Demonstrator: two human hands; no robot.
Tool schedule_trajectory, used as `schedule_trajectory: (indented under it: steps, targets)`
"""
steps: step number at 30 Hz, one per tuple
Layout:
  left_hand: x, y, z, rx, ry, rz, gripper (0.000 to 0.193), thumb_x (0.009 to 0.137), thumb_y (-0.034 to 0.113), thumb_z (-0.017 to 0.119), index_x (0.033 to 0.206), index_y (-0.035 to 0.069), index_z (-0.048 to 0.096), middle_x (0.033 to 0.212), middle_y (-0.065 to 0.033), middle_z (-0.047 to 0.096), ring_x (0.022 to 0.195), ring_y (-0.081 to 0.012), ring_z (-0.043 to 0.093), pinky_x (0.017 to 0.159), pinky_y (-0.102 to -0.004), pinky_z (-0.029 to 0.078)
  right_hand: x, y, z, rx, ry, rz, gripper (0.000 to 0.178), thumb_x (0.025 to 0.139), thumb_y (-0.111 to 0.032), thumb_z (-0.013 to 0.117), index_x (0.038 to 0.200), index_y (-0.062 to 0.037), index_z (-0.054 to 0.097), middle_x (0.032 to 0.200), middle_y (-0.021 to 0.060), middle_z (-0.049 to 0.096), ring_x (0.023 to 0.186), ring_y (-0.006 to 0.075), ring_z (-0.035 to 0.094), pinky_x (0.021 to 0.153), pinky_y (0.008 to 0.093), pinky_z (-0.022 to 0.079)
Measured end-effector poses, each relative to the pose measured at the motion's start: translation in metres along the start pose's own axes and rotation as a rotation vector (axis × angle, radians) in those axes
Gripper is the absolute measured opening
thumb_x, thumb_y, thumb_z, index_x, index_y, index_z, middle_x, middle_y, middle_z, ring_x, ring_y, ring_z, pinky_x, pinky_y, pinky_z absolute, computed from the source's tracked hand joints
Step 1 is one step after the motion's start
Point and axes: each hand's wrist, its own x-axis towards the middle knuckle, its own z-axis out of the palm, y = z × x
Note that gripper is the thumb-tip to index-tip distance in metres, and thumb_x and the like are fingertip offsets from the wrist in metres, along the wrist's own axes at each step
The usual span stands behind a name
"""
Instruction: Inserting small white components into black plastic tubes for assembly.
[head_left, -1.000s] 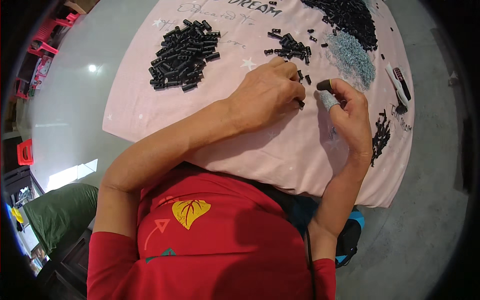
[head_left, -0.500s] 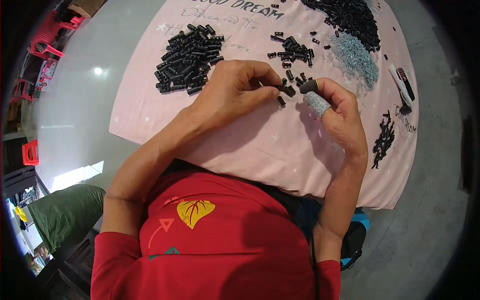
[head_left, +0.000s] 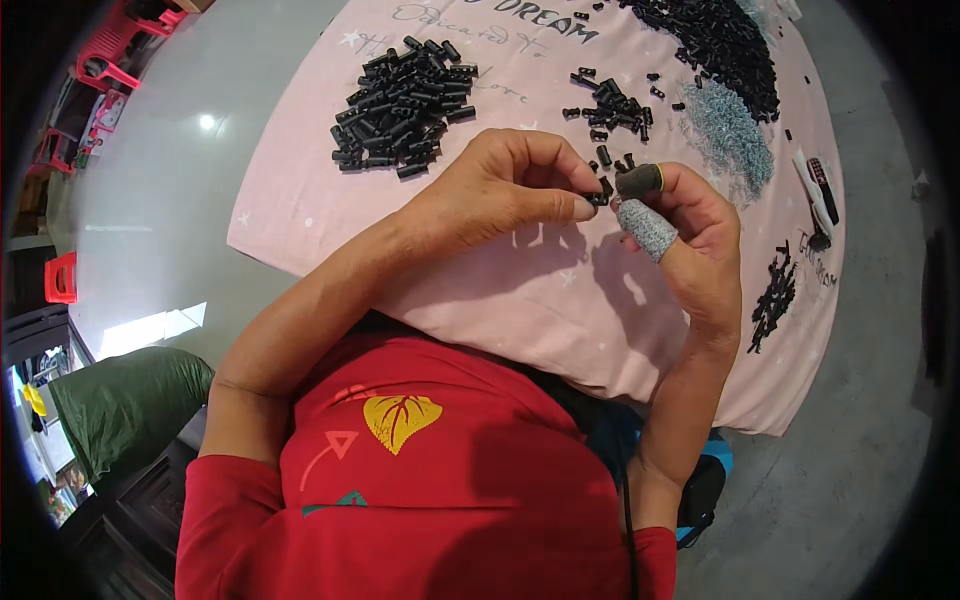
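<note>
1. Red shirt (head_left: 420,480) fills the near edge, a yellow leaf printed on it, both forearms reaching out over a pink cloth (head_left: 560,300) spread on the grey floor (head_left: 160,200).
2. Left hand (head_left: 500,195) is up off the cloth, thumb and forefinger pressed together on a small black piece (head_left: 598,199) right where the two hands meet.
3. Right hand (head_left: 690,240) comes in from the other side; its forefinger wears a dark finger cot (head_left: 640,181) and its thumb a grey knitted one (head_left: 645,229). These two tips close in on the same piece, though whether they fully clamp it I cannot tell, since the left thumb hides the contact.
4. My read on doing this well: keep both pinches short and near the tips, line the piece up squarely before pressing, and let the covered fingers take the force so the bare ones only steer. Working low over the cloth would help too, so a dropped piece stays close.
5. Just beyond the fingers lies a loose scatter of black pieces (head_left: 610,105).
6. Further left sits a tidy pile of black tubes (head_left: 405,105); to the right, a heap of small grey metal parts (head_left: 730,135).
7. Farthest out, a big black heap (head_left: 715,40) at the cloth's far edge, and a short row of dark pieces (head_left: 772,300) near the right hem.
</note>
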Motion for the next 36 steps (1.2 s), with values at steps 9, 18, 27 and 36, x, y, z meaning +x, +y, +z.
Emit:
schedule_trajectory:
  steps: [9,18,27,36]
  targets:
    - [0.000,-0.008,0.001,0.026,-0.045,0.072,0.015,0.093,0.002,0.072,0.108,0.002,0.069,0.097,-0.0005,0.072,0.089,-0.0050,0.064,0.079,-0.0199,0.051,0.001,-0.004,0.000,-0.054,-0.101,0.113,0.019,0.095,-0.004,0.068,0.114,-0.0013,0.068,0.096,-0.0008,0.071,0.081,0.0024,0.060,0.066,0.0182,0.047]
    - [0.000,-0.015,0.003,0.139,-0.027,0.086,0.013,0.095,0.002,0.071,0.108,0.000,0.070,0.098,0.0000,0.071,0.090,-0.0045,0.063,0.078,-0.0199,0.051,0.002,-0.002,0.002,-0.005,-0.101,0.134,0.018,0.094,-0.003,0.064,0.112,-0.0023,0.068,0.092,-0.0030,0.068,0.075,0.0014,0.056,0.062,0.0182,0.045]
    - [-0.002,-0.007,0.003,-0.041,-0.026,0.062,0.015,0.095,0.007,0.073,0.108,0.003,0.071,0.096,-0.0001,0.072,0.087,-0.0042,0.064,0.076,-0.0191,0.051,0.003,-0.001,0.008,-0.033,0.066,0.058,0.015,0.095,-0.008,0.068,0.110,-0.0033,0.069,0.085,-0.0044,0.066,0.072,0.0011,0.057,0.057,0.0164,0.043]
    - [-0.009,0.010,-0.006,-0.110,0.139,0.000,0.026,0.095,0.015,0.075,0.118,0.004,0.074,0.095,0.0000,0.074,0.081,-0.0026,0.060,0.070,-0.0179,0.047,0.010,0.016,0.013,-0.772,0.031,-0.156,0.015,0.082,-0.010,0.076,0.095,-0.0032,0.073,0.082,0.0095,0.068,0.069,0.0204,0.067,0.063,0.0335,0.051]
